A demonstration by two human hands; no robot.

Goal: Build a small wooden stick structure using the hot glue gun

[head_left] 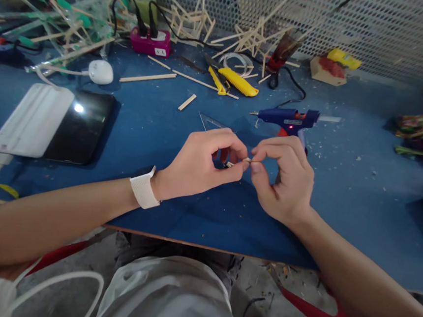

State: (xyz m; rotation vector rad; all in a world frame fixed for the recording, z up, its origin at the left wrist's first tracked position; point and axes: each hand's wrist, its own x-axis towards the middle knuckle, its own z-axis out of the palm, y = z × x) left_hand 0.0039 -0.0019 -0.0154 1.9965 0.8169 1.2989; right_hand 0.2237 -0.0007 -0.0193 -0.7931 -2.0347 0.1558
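My left hand (206, 160), with a white watch band (145, 190) on its wrist, is pinched on a small pale wooden piece (247, 159). From the other side, the thumb and forefinger of my right hand (287, 177) close on the same piece, so the fingertips almost meet. Most of the piece is covered by fingers. A bit of pale wood also shows under the left palm; whether it is the same piece I cannot tell. Just beyond the right hand lies a blue hot glue gun (285, 117), its red light on. Past the left hand is a clear set square (211, 123), partly hidden.
At left, a white power bank (33, 119) overlaps a black device (84, 132). Wooden sticks (148, 77), a yellow utility knife (238, 82) and yellow-handled pliers (218, 79) lie farther back. A pink power strip (150, 42) and stick frames (190, 21) stand near the mesh wall (392, 36).
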